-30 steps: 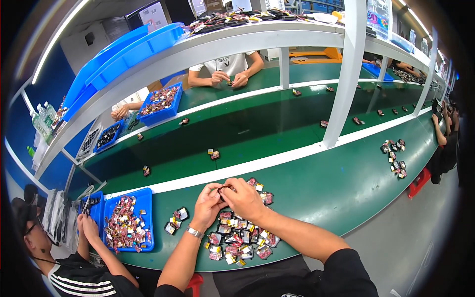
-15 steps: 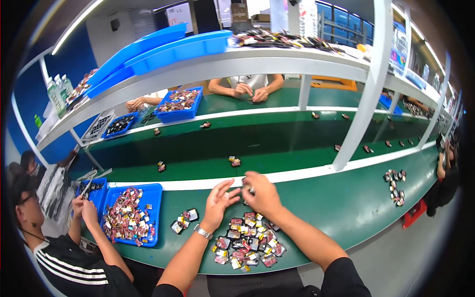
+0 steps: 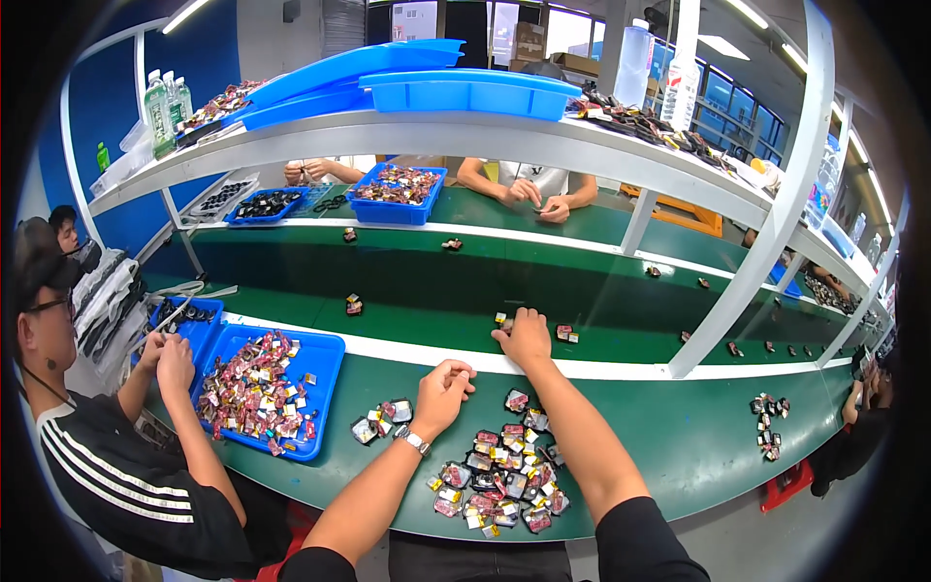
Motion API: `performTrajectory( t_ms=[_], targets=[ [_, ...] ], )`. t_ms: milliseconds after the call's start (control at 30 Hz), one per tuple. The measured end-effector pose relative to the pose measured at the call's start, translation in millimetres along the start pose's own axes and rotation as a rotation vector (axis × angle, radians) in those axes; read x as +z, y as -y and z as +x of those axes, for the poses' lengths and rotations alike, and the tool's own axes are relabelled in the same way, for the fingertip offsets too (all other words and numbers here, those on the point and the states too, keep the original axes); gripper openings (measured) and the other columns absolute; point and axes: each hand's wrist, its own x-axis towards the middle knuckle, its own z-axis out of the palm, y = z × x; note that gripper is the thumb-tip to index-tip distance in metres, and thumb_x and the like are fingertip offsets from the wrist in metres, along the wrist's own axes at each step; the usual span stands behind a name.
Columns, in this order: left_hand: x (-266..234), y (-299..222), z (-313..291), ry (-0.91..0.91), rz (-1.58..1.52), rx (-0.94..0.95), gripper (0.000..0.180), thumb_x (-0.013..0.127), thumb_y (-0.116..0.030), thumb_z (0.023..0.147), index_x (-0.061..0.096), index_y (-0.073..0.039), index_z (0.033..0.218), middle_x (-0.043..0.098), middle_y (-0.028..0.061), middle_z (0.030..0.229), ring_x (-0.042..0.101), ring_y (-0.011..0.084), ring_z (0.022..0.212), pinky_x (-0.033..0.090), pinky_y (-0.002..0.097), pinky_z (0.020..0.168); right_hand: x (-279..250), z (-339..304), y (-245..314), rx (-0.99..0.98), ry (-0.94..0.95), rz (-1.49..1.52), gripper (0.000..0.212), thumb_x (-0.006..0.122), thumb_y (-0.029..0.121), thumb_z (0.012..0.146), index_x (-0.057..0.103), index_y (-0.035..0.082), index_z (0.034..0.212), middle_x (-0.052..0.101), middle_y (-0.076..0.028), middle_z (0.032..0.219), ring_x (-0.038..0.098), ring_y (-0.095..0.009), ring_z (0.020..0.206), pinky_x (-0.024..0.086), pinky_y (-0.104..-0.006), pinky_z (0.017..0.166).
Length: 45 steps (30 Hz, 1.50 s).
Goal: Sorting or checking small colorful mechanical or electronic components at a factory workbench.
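My right hand (image 3: 527, 339) reaches forward onto the dark green belt. Its fingers are bent down and closed at a small electronic module (image 3: 501, 319) with a yellow-and-white piece, which shows beside the fingertips. My left hand (image 3: 443, 398), a metal watch on its wrist, hovers over the near green tabletop with its fingers half curled and a little apart; nothing shows in it. Between my forearms lies a pile of small modules (image 3: 499, 470) in black frames, with red, silver and yellow parts. A smaller cluster of modules (image 3: 381, 420) lies left of my left wrist.
A blue tray (image 3: 335, 373) heaped with red-and-white parts stands at left, beside a seated person (image 3: 116, 466) handling something small. Single modules (image 3: 566, 334) lie along the belt. A white rail (image 3: 407, 351) edges the tabletop. Overhead runs a shelf (image 3: 320, 136); a slanted post (image 3: 747, 213) stands right.
My right hand has gone from beside my left hand forward onto the belt. My left hand's fingers have curled in. The head view has turned, so the surroundings sit differently.
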Motion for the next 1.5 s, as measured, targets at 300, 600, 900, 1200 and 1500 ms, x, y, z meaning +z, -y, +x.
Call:
performTrajectory(
  t_ms=[300,600,900,1200,1500],
  targets=[
    [-5,0,2,-0.003,0.013,-0.044,0.018,0.052,-0.012,0.096,0.059,0.002,0.106,0.068,0.0089,0.094,0.06,0.0099,0.067,0.05,0.0244,0.057,-28,-61,-17,-0.205,0.096,0.564,0.021,0.07,0.011,0.083,0.069,-0.003,0.099,0.072,-0.013,0.084,0.07,-0.016,0.075,0.055,-0.0293,0.071],
    [4,-20,-9,0.32,-0.259,-0.15,0.034,0.05,-0.014,0.099,0.05,0.0,0.13,0.062,0.0115,0.114,0.063,0.0146,0.087,0.055,0.0274,0.073,-67,-106,-12,-0.083,0.369,0.985,0.021,0.069,0.005,0.085,0.066,-0.002,0.105,0.069,-0.008,0.093,0.066,-0.012,0.08,0.054,-0.0243,0.072],
    [15,-25,-15,0.467,-0.442,-0.332,0.036,0.048,-0.012,0.1,0.047,0.0,0.134,0.058,0.0109,0.118,0.062,0.0177,0.099,0.058,0.0338,0.086,-69,-138,-4,-0.374,-0.061,0.671,0.018,0.066,0.005,0.082,0.065,0.001,0.1,0.067,-0.012,0.098,0.068,-0.028,0.083,0.055,-0.034,0.073],
    [21,-23,-16,0.475,-0.422,-0.325,0.039,0.048,-0.007,0.099,0.044,0.002,0.137,0.056,0.0107,0.128,0.06,0.017,0.11,0.054,0.03,0.092,-70,-140,4,-0.438,-0.114,0.299,0.019,0.066,0.011,0.08,0.062,0.004,0.097,0.061,-0.01,0.1,0.064,-0.03,0.087,0.054,-0.0391,0.073],
    [18,-23,-14,0.443,-0.425,-0.318,0.038,0.048,-0.006,0.099,0.044,0.005,0.134,0.057,0.0128,0.125,0.061,0.0198,0.109,0.055,0.0322,0.093,-80,-127,-12,-0.628,-0.053,0.405,0.013,0.069,0.007,0.078,0.063,0.007,0.089,0.061,-0.006,0.1,0.063,-0.025,0.088,0.055,-0.035,0.074]
  ],
)
